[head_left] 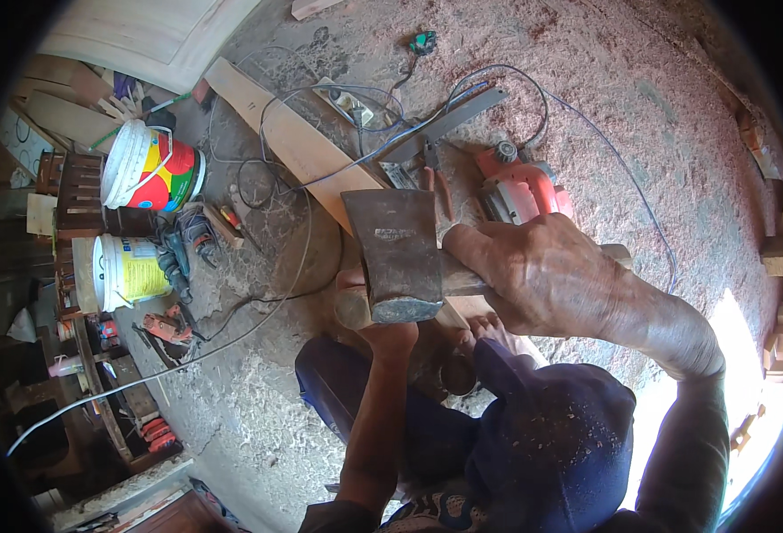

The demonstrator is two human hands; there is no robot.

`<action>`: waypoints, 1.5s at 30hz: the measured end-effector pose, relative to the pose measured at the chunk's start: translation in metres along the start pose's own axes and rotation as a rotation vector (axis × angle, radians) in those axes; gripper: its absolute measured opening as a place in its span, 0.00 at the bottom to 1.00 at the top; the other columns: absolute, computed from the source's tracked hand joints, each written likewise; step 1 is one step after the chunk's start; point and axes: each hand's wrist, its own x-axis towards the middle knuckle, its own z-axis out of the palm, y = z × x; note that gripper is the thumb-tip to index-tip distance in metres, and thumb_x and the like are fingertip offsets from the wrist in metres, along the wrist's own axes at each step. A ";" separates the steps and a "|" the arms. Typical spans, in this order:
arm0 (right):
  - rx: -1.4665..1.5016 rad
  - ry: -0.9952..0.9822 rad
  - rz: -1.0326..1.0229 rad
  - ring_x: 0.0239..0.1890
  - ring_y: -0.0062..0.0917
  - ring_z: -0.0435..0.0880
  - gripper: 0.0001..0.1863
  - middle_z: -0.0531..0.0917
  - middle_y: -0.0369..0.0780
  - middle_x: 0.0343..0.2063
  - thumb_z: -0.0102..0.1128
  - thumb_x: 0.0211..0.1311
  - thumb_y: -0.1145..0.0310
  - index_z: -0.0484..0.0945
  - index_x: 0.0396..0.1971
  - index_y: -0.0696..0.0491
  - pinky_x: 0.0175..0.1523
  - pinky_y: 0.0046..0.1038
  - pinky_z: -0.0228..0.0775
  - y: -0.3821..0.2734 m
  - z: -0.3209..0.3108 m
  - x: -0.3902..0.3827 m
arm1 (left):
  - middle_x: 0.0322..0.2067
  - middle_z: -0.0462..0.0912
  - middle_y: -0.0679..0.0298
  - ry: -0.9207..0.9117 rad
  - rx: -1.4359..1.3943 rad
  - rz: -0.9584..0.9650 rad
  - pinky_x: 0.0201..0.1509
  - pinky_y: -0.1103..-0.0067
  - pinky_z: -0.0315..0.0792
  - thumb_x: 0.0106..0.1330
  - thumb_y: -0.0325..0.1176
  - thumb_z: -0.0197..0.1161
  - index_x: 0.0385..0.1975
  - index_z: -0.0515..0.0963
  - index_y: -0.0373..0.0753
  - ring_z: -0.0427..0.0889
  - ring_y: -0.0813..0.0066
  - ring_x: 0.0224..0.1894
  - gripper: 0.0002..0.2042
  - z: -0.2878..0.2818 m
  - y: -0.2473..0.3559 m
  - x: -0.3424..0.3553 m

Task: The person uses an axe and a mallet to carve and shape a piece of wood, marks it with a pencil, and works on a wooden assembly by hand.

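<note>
An axe is held up close in front of me, its dark metal head [397, 249] upright with the wide edge at the top and the worn poll below. My right hand [542, 271] is closed around the wooden handle [464, 279], just right of the head. Below and behind the axe head is my left hand [389, 336], mostly hidden by it. It seems wrapped round a rounded wooden end [352, 309] that sticks out left of the head and lines up with the handle. Part of a finger shows above that end.
Beyond the axe lie a long plank [285, 133], a handsaw [467, 114], pliers [443, 191] and a red power planer [523, 191]. Cables cross the floor. Left stand two paint buckets [156, 169] and a drill [200, 233]. My knee [556, 435] is close below.
</note>
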 end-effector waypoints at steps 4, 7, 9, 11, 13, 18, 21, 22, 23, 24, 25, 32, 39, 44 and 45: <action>-0.025 0.004 -0.007 0.28 0.37 0.88 0.28 0.84 0.43 0.28 0.70 0.48 0.70 0.72 0.51 0.60 0.30 0.37 0.79 -0.004 0.001 0.004 | 0.39 0.79 0.62 -0.099 0.097 0.020 0.49 0.75 0.76 0.66 0.29 0.65 0.44 0.70 0.36 0.79 0.76 0.44 0.12 -0.009 -0.015 -0.011; -0.033 0.023 -0.017 0.25 0.36 0.87 0.27 0.83 0.43 0.26 0.67 0.48 0.72 0.72 0.51 0.60 0.27 0.36 0.79 -0.002 0.001 0.000 | 0.46 0.80 0.59 -0.169 0.226 0.180 0.54 0.73 0.76 0.66 0.30 0.65 0.53 0.70 0.33 0.81 0.72 0.49 0.19 -0.001 -0.005 -0.007; -0.032 0.050 -0.060 0.24 0.36 0.86 0.25 0.82 0.42 0.25 0.66 0.49 0.73 0.73 0.50 0.60 0.25 0.36 0.78 -0.004 -0.002 0.001 | 0.49 0.80 0.58 -0.218 0.374 0.355 0.56 0.73 0.75 0.66 0.30 0.66 0.56 0.69 0.32 0.81 0.70 0.51 0.21 0.001 0.001 -0.001; -0.033 0.078 -0.127 0.22 0.35 0.86 0.24 0.82 0.43 0.24 0.65 0.51 0.72 0.73 0.50 0.60 0.24 0.37 0.78 -0.010 -0.012 0.005 | 0.48 0.80 0.58 -0.215 0.380 0.377 0.56 0.72 0.75 0.65 0.30 0.66 0.55 0.70 0.33 0.80 0.69 0.51 0.21 0.000 -0.004 -0.002; 0.013 0.131 -0.189 0.22 0.34 0.86 0.21 0.82 0.43 0.23 0.64 0.55 0.72 0.73 0.49 0.60 0.22 0.36 0.77 -0.017 -0.024 0.009 | 0.48 0.79 0.58 -0.198 0.309 0.309 0.56 0.72 0.75 0.65 0.31 0.66 0.55 0.70 0.33 0.80 0.69 0.51 0.20 -0.004 -0.008 -0.007; -0.339 -0.108 -0.188 0.22 0.32 0.86 0.15 0.83 0.43 0.24 0.60 0.61 0.71 0.73 0.47 0.60 0.22 0.32 0.78 -0.011 -0.003 0.010 | 0.48 0.79 0.57 -0.206 0.271 0.305 0.56 0.71 0.74 0.65 0.31 0.67 0.53 0.71 0.33 0.80 0.68 0.50 0.19 0.005 -0.009 -0.008; -0.169 0.021 -0.216 0.23 0.31 0.86 0.13 0.80 0.40 0.21 0.62 0.58 0.75 0.73 0.43 0.59 0.22 0.32 0.77 -0.010 -0.009 0.009 | 0.48 0.79 0.57 -0.208 0.273 0.299 0.56 0.71 0.74 0.64 0.31 0.67 0.52 0.71 0.33 0.79 0.67 0.50 0.19 0.004 -0.010 -0.014; -0.135 0.057 -0.222 0.23 0.30 0.86 0.13 0.79 0.40 0.21 0.63 0.57 0.76 0.73 0.42 0.59 0.22 0.32 0.77 -0.012 -0.014 0.009 | 0.47 0.79 0.57 -0.198 0.266 0.296 0.56 0.71 0.73 0.64 0.31 0.67 0.52 0.71 0.34 0.79 0.67 0.50 0.19 0.003 -0.011 -0.013; -0.099 0.085 -0.224 0.23 0.30 0.86 0.13 0.79 0.39 0.20 0.64 0.56 0.78 0.74 0.41 0.58 0.22 0.31 0.76 -0.015 -0.016 0.010 | 0.47 0.79 0.57 -0.194 0.255 0.279 0.56 0.70 0.73 0.64 0.31 0.67 0.51 0.71 0.34 0.79 0.67 0.50 0.18 0.000 -0.009 -0.013; -0.072 0.099 -0.220 0.23 0.30 0.86 0.13 0.79 0.39 0.20 0.63 0.56 0.78 0.74 0.41 0.59 0.21 0.31 0.76 -0.021 -0.027 0.012 | 0.47 0.79 0.57 -0.191 0.244 0.260 0.56 0.70 0.73 0.64 0.31 0.67 0.51 0.71 0.34 0.79 0.66 0.50 0.18 -0.004 -0.006 -0.013; -0.044 0.114 -0.216 0.23 0.30 0.86 0.12 0.79 0.39 0.20 0.63 0.57 0.78 0.74 0.41 0.59 0.21 0.31 0.76 -0.023 -0.030 0.013 | 0.47 0.79 0.57 -0.187 0.235 0.243 0.56 0.70 0.73 0.64 0.31 0.67 0.51 0.72 0.34 0.79 0.66 0.50 0.18 -0.008 -0.001 -0.015; -0.173 -0.113 -0.162 0.22 0.35 0.87 0.18 0.83 0.44 0.24 0.61 0.61 0.69 0.72 0.49 0.59 0.24 0.33 0.78 -0.005 -0.007 0.002 | 0.46 0.78 0.57 -0.194 0.299 0.284 0.56 0.69 0.72 0.63 0.31 0.68 0.48 0.73 0.34 0.78 0.65 0.49 0.17 -0.001 -0.012 -0.029; -0.011 0.004 -0.001 0.28 0.41 0.87 0.19 0.81 0.42 0.25 0.70 0.48 0.74 0.73 0.40 0.57 0.30 0.41 0.79 -0.002 -0.001 -0.004 | 0.39 0.78 0.64 -0.044 0.056 0.069 0.48 0.78 0.74 0.65 0.33 0.69 0.42 0.70 0.38 0.79 0.78 0.42 0.14 -0.006 -0.004 -0.008; 0.002 0.044 -0.009 0.27 0.41 0.87 0.21 0.81 0.42 0.25 0.70 0.47 0.74 0.73 0.43 0.56 0.30 0.41 0.79 -0.004 -0.002 -0.005 | 0.39 0.78 0.65 -0.055 0.036 -0.082 0.44 0.79 0.76 0.66 0.36 0.69 0.41 0.69 0.38 0.79 0.80 0.41 0.15 -0.018 -0.017 -0.029; 0.012 0.044 -0.015 0.27 0.40 0.87 0.21 0.81 0.42 0.25 0.70 0.47 0.74 0.74 0.44 0.56 0.30 0.41 0.79 -0.004 -0.002 -0.005 | 0.40 0.79 0.64 -0.047 -0.012 -0.119 0.45 0.79 0.76 0.66 0.36 0.69 0.43 0.70 0.37 0.80 0.79 0.42 0.16 -0.016 -0.013 -0.028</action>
